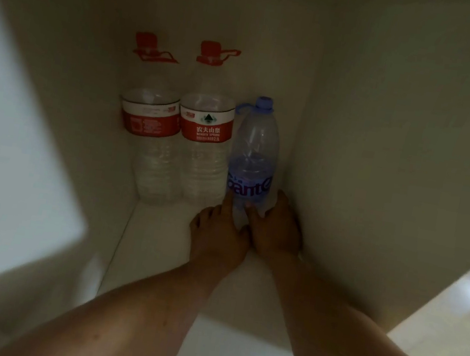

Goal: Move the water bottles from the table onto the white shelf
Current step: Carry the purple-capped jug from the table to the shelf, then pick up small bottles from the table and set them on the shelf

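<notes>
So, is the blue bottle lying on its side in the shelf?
No, the blue bottle stands upright beside two red-labelled bottles.

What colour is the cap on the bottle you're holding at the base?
Blue-purple, matching the bottle and its carry loop; the head view shows it clearly.

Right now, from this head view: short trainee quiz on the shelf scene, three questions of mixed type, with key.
1. True or false: the purple bottle stands at the left end of the row.
2. How many bottles with red labels stand upright in the white shelf? A) one B) two C) three
3. Fill in: both hands hold the purple bottle near its ____.

Key:
1. False. It stands at the right end, beside the red-label bottle and near the shelf's right wall.
2. B. The second red-label bottle stands further left.
3. Base. The left hand and right hand wrap its lower part.
</notes>
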`<state>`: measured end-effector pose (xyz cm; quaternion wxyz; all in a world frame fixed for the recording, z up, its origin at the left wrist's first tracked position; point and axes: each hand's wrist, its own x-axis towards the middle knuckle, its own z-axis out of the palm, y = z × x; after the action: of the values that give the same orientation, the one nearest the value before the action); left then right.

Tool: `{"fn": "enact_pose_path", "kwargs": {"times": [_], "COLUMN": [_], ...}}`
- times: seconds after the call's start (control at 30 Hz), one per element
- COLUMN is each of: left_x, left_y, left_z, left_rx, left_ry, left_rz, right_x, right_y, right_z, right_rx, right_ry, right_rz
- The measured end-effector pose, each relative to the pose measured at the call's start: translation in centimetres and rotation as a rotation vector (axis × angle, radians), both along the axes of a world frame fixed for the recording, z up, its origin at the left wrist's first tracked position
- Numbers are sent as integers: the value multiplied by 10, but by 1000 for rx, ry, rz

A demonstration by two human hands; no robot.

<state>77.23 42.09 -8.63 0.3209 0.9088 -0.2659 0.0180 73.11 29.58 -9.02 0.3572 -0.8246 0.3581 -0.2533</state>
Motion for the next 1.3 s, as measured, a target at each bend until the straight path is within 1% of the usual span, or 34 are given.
{"fn": "enact_pose_path", "kwargs": {"times": [0.07, 0.1, 0.13, 0.23, 0.3, 0.37, 0.47, 0.5, 0.57, 0.6, 0.67, 0.73, 0.8, 0.87, 1.0, 1.13, 1.3], "left_x": [3, 4, 4, -4, -15, -33, -69, -86, -126, -149, -202, -249, -285, -312, -350, -378, -414], "left_y": [4, 6, 8, 19, 31, 45, 67, 74, 87, 92, 99, 98, 85, 64, 18, -28, -114], "left_z": [-1, -2, -3, -4, -2, 4, 27, 39, 61, 69, 75, 72, 63, 56, 59, 61, 67], "left_rx": [-119, -162, -191, -244, -251, -204, -138, -160, -233, -255, -273, -247, -162, -102, -1, 108, 134], "left_ry": [76, 102, 118, 170, 210, 257, 251, 262, 305, 324, 369, 449, 522, 558, 591, 580, 527], "left_rz": [-37, -55, -67, -89, -108, -138, -167, -172, -215, -270, -416, -537, -614, -677, -794, -877, -911], "right_x": [-11, -18, -25, -53, -73, -92, -123, -138, -175, -201, -264, -335, -404, -466, -556, -609, -641], "right_y": [-1, 1, 4, 21, 32, 42, 65, 73, 91, 99, 112, 115, 111, 102, 71, 39, -30], "right_z": [4, 5, 4, -5, -9, -2, 28, 41, 64, 71, 74, 71, 64, 61, 57, 49, 27], "right_rx": [99, 113, 85, -102, -142, -54, 210, 234, 172, 148, 203, 231, 256, 344, 451, 498, 485], "right_ry": [-19, -17, -2, 57, 53, 44, 65, 64, 21, -12, -53, 11, 105, 188, 230, 231, 189], "right_rz": [44, 69, 92, 109, 123, 167, 142, 123, 107, 97, 74, 1, -93, -188, -404, -529, -627]}}
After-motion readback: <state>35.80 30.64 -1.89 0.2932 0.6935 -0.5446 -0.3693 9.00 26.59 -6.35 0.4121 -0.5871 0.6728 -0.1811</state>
